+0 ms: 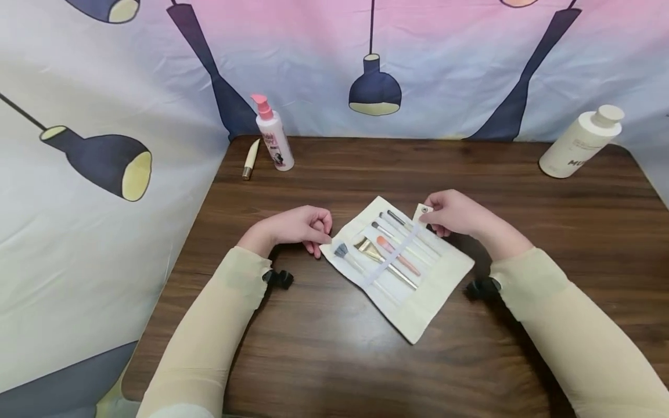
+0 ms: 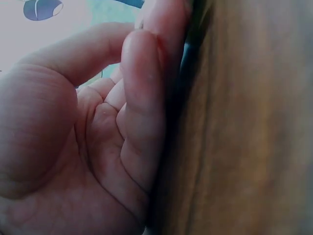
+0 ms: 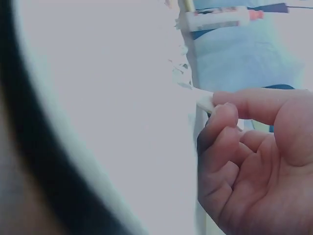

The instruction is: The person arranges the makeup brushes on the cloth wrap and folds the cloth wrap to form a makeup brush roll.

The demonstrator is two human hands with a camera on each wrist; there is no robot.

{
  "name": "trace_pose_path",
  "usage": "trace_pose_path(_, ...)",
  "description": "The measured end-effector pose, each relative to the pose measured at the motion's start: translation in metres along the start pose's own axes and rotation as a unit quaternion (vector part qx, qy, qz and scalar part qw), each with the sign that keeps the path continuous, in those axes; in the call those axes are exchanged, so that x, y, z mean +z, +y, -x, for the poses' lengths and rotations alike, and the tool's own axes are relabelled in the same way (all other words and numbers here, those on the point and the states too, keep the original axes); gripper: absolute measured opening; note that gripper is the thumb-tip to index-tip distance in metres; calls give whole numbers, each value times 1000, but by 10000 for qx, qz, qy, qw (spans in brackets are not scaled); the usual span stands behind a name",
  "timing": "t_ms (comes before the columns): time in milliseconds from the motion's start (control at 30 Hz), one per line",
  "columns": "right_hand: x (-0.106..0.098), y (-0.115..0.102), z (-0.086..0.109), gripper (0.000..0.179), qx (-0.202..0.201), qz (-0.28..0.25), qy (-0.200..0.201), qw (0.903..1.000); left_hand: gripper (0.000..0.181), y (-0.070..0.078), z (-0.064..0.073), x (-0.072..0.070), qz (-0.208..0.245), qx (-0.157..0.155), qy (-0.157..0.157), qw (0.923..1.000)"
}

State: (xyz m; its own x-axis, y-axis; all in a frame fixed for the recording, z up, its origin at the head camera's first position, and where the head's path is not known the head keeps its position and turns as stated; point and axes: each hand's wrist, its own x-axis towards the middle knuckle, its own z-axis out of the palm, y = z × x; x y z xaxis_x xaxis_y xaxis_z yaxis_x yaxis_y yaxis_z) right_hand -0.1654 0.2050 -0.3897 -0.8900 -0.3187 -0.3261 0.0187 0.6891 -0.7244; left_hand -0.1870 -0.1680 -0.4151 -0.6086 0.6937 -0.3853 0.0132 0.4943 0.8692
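An unfolded cream makeup brush roll [image 1: 439,287] lies slantwise on the table. Several brushes, among them a wide gold one [image 1: 372,252] and a pink one [image 1: 397,254], sit side by side under its pale elastic band [image 1: 388,262]. At the roll's left corner, my left hand [image 1: 302,226] pinches the edge between thumb and fingers; the left wrist view shows those fingers curled low beside the tabletop, the corner hidden. My right hand [image 1: 453,216] pinches the small snap tab [image 1: 424,210] on the roll's upper right edge, also visible as a white tip [image 3: 204,99] in the right wrist view.
Toward the back left stand a pink-topped pump bottle [image 1: 276,140] and, beside it, a small cream tube [image 1: 251,159] lying down. A large white bottle [image 1: 579,142] is at the back right. Patterned cloth [image 1: 313,75] hangs behind the brown wooden table [image 1: 313,348].
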Motion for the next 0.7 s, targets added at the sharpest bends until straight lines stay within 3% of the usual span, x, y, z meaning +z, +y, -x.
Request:
trace_pose_path(167,-7,-15,-22,18,80,325,-107,9994,23,4,8,18,25,118,107,9999)
trace_pose_path(267,-6,-22,-30,17,13,389,96,9992,26,6,17,33,-124,267,159,9994)
trace_pose_path(367,-3,-28,-36,16,-40,285,376,9989,26,11,27,50,-176,384,12,9991)
trace_pose_path(567,3,-27,-38,17,48,224,340,9992,22,15,37,78,-29,243,-529,9983)
trace_pose_path(700,3,-33,-22,29,-124,432,762,9961,21,17,39,80,-211,337,-452,9982)
